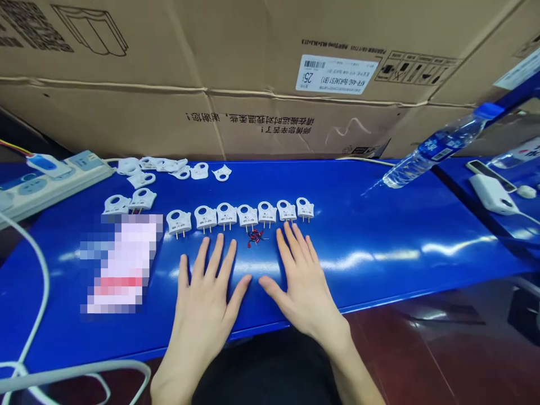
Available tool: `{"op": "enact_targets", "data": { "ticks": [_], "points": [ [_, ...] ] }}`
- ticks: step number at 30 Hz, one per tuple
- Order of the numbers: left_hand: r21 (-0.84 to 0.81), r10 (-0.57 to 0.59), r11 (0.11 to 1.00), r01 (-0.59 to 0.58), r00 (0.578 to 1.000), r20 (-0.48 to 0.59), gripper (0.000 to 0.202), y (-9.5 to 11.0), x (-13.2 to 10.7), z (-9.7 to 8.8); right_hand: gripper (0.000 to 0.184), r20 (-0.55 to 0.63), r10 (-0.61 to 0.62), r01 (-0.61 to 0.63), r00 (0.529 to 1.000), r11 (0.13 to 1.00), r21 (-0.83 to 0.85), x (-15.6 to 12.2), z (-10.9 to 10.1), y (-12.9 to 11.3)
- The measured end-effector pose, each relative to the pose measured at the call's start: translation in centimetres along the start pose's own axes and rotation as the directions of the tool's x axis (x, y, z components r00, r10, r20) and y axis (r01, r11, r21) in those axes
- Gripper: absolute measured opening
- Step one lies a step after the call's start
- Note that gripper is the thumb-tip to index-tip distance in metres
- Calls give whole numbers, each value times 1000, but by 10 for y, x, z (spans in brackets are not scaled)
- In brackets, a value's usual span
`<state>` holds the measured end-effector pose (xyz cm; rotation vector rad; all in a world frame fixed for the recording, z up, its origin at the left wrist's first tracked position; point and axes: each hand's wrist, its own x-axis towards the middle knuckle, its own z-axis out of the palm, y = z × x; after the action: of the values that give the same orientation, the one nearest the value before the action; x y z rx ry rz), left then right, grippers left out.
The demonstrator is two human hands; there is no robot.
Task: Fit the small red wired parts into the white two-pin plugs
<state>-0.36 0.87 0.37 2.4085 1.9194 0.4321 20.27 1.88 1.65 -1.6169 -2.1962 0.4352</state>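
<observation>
Palm down on the blue table [379, 225], my left hand [206, 298] lies flat with its fingers spread and nothing in it. My right hand [301, 278] rests the same way, its fingertips just below the right end of a row of white two-pin plugs [247, 216] with ring-shaped tops. Between the two hands, under the row, sits a small pile of red and black parts [253, 237], too small to make out. More white ring-topped pieces [142, 179] lie farther back on the left.
A pixelated pinkish rectangle [126, 253] lies left of my left hand. Farther left are a power strip [54, 183] and a white cable [44, 281]. A water bottle [441, 149] leans at the back right near a white charger [491, 194]. Cardboard boxes [253, 56] stand behind.
</observation>
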Motion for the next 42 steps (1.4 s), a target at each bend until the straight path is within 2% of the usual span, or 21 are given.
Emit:
{"op": "enact_targets", "data": {
  "ticks": [3,6,21,42],
  "points": [
    [53,18,998,-18,1000,11,68,2,0,3,89,41,-5,10,999,992,-125,3,8,-2],
    [65,19,998,-19,1000,3,69,2,0,4,87,65,-6,16,998,987,-159,4,9,-3],
    [41,28,999,-28,1000,8,69,0,0,5,87,112,10,6,994,990,-138,5,6,-3],
    [14,21,1000,-21,1000,13,69,0,0,3,87,109,5,10,994,991,-132,5,6,-3]
  ]
}}
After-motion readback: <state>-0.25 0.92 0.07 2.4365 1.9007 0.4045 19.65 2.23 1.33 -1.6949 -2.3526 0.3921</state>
